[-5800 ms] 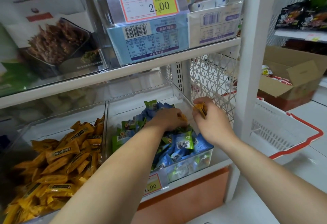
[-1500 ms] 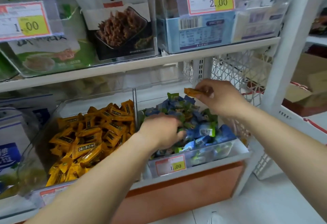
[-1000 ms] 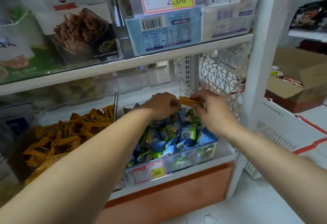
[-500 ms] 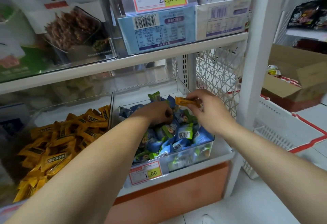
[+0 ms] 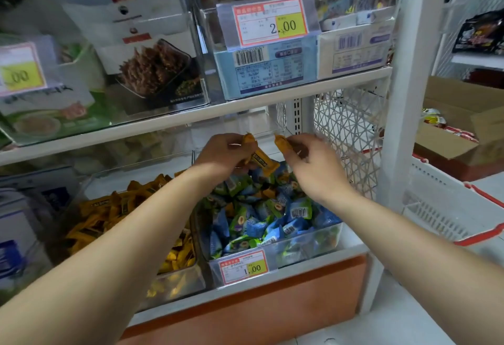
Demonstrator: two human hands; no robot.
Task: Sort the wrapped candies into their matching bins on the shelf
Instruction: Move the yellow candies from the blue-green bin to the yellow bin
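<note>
Grips an orange candy (image 5: 260, 160) in the curled left hand (image 5: 223, 153); pinches a second candy (image 5: 282, 144) between fingertips of the right hand (image 5: 313, 167). Held up at centre, over the blue bin (image 5: 302, 246), likely as strays bound for the orange bin (image 5: 177, 282) lower left.

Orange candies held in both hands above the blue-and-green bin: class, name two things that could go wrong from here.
1. The left hand and right hand hold orange candies over the blue-and-green bin; a slip would likely drop them back into the wrong pile.
2. More orange wrappers show between the blue ones, so strays may be missed before the trip to the orange bin.
</note>
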